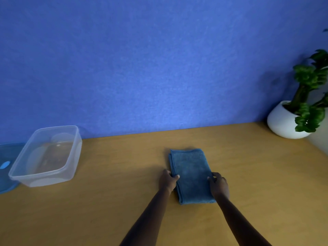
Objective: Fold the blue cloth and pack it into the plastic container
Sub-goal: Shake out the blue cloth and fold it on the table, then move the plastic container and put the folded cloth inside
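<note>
We see the folded blue cloth (pixel 190 174) flat on the worktop (pixel 124 174), left hand (pixel 167 180) and right hand (pixel 219 185) pinching its side edges; the empty plastic container (pixel 47 155) sits well apart, far left.

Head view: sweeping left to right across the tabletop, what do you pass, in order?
Blue lid → clear plastic container → left hand → folded blue cloth → right hand → white pot holding the green plant.
</note>
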Demonstrator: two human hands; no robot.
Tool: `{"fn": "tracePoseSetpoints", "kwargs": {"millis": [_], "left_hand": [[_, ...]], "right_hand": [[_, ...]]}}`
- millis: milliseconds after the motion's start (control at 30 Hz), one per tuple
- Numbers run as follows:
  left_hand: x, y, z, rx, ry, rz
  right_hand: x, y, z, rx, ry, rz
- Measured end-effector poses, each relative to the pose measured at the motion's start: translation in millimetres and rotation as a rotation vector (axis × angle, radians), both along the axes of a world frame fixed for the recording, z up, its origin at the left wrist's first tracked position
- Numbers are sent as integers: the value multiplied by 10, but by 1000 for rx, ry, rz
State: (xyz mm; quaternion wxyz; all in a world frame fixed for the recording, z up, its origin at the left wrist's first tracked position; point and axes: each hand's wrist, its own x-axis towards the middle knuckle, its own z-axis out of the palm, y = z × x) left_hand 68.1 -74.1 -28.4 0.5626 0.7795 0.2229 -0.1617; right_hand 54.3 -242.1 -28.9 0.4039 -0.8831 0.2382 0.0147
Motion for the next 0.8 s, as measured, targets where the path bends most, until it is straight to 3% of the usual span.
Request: {"fn": "tracePoseSetpoints", "kwargs": {"millis": [333,567,800], "left_hand": [[-153,354,-15,242,-147,3],[-246,872,170,498,-280,91],[-335,1788,418,790,-460,275]], "right_hand": [[-32,212,155,-110,-114,21],[-42,820,259,-142,-263,275],[-39,1643,361,-86,-286,518]]}}
